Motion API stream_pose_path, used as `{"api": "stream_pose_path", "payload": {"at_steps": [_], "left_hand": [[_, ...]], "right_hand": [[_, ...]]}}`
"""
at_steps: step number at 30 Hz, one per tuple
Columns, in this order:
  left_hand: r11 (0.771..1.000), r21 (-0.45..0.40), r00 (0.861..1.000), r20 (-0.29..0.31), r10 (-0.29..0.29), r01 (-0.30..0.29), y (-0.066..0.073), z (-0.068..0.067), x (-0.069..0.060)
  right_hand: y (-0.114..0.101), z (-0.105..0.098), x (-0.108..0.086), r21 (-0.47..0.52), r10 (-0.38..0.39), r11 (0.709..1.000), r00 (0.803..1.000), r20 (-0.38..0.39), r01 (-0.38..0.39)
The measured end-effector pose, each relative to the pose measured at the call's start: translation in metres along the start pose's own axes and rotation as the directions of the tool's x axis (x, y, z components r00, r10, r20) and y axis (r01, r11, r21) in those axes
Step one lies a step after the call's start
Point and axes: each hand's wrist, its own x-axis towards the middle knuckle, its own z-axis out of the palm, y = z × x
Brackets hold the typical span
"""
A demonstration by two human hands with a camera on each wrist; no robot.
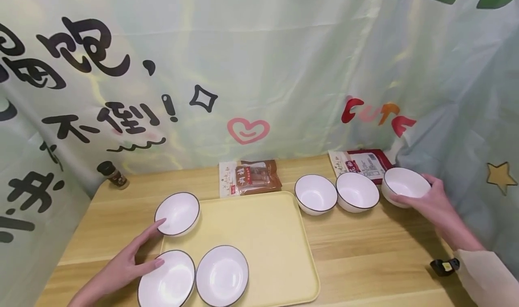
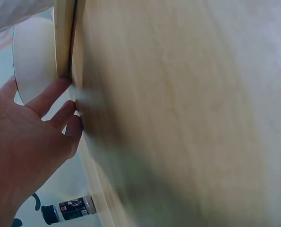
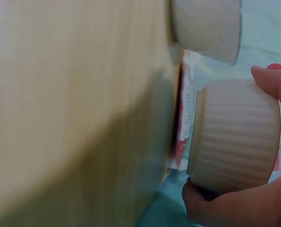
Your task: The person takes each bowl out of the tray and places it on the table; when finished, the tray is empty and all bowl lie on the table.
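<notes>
My left hand point(image 1: 123, 266) is spread by the tray's left side, fingertips at the upper-left white bowl point(image 1: 178, 214) and thumb over the lower-left bowl point(image 1: 168, 280). A third bowl point(image 1: 222, 276) stands beside that one on the yellow tray point(image 1: 267, 235). In the left wrist view, the left hand point(image 2: 31, 137) has its fingertips at the tray's edge. My right hand point(image 1: 439, 210) grips the rightmost bowl point(image 1: 405, 183) between thumb and fingers. The right wrist view shows the right hand point(image 3: 253, 203) round this ribbed bowl point(image 3: 237, 137), upright, its base seemingly just off the table.
Two more bowls point(image 1: 316, 194) point(image 1: 357, 192) stand right of the tray. Behind are a brown packet point(image 1: 257, 176), a red-and-white packet point(image 1: 366, 162) and, at the back left, a spice jar point(image 1: 113, 175). A black object point(image 1: 444, 267) is by the right sleeve. Printed cloth hangs behind the table.
</notes>
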Motion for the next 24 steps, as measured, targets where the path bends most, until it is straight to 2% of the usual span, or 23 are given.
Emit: {"api": "stream_pose_path", "payload": {"at_steps": [6,10,24], "left_hand": [[1.000,0.016,1.000,-0.002,0.013,-0.013,0.001,-0.003,0.000],[0.999,0.028,1.000,-0.010,0.014,-0.014,-0.001,-0.003,-0.002],[0.999,0.036,1.000,-0.003,0.023,-0.023,-0.001,0.000,0.001]], "right_hand": [[0.011,0.005,0.002,-0.009,-0.008,1.000,1.000,0.028,0.008],[0.014,0.010,0.003,0.019,-0.015,1.000,0.999,0.052,0.014],[0.021,0.013,0.003,0.022,-0.018,1.000,0.997,0.073,0.016]]}}
